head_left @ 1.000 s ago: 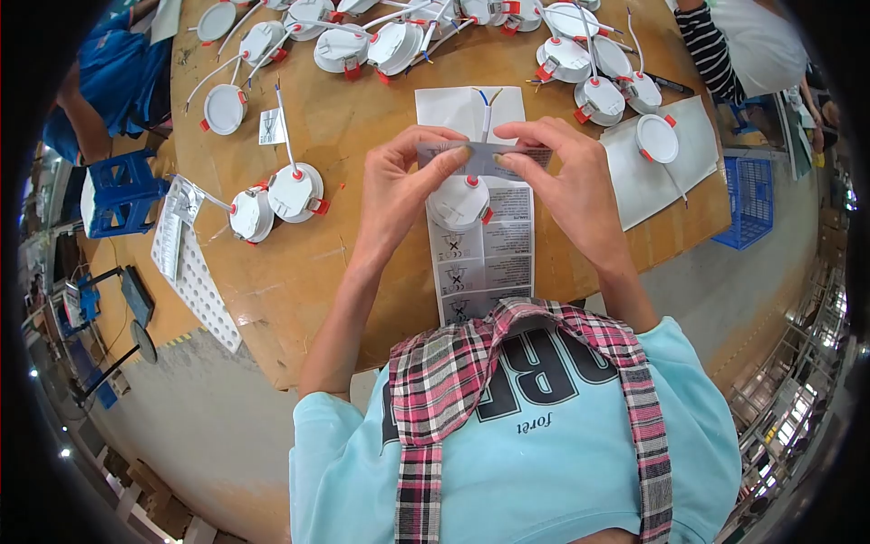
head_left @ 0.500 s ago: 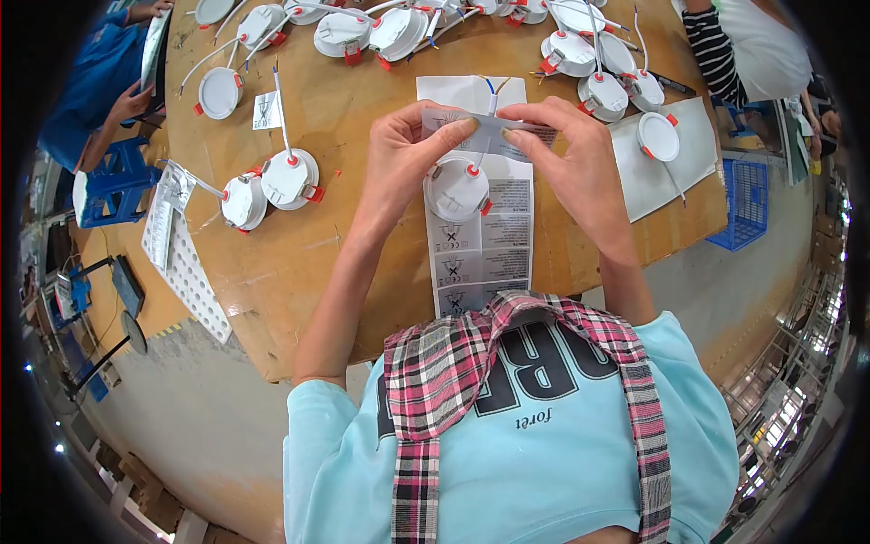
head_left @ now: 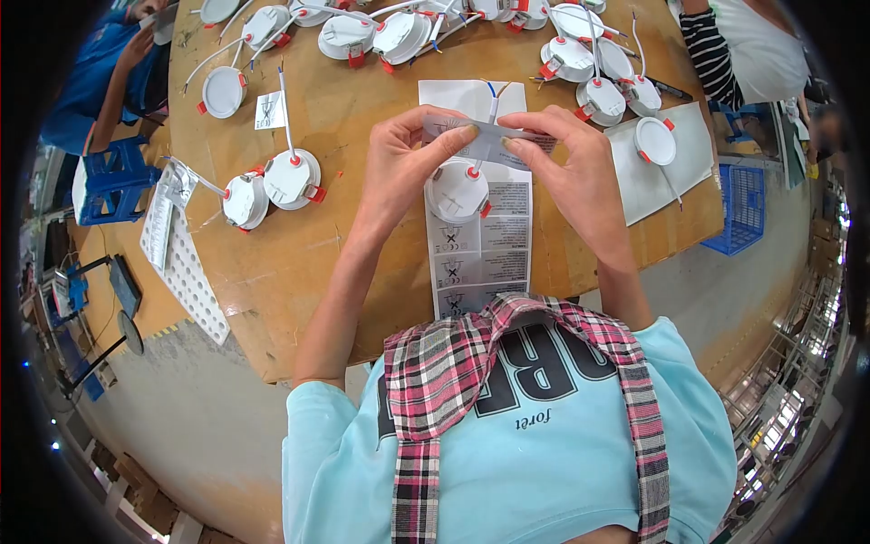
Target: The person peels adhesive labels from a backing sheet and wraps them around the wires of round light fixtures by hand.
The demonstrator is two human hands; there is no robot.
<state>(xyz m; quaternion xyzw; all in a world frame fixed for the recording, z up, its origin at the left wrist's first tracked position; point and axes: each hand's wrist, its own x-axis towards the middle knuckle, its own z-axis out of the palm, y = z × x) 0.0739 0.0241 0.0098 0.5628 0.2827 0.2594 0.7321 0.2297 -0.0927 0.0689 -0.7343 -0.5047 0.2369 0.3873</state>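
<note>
A grey printed sticker label [head_left: 492,142] is stretched across the white cable of a round white downlight [head_left: 456,193]. My left hand [head_left: 401,156] pinches the label's left part between thumb and fingers. At its right part, my right hand [head_left: 580,163] pinches it the same way. Blue and brown wire ends of the cable [head_left: 493,107] stick up above the label. The downlight, with red-tipped clips, rests on a long sheet of printed labels [head_left: 505,238]. Whether the label sticks to the cable is hidden by the fold and my fingers.
Two downlights [head_left: 292,179] lie at left, one cable carrying a white label flag [head_left: 270,111]. More downlights [head_left: 401,36] crowd the far side. A downlight [head_left: 656,140] sits on a white sheet [head_left: 625,195] at right. People work at both far corners; a blue crate [head_left: 743,208] stands beyond the table.
My hands stay almost in place, still pinching the label at the cable. The person at the far left has raised their hands with the sheet-like item. The view has shifted slightly.
</note>
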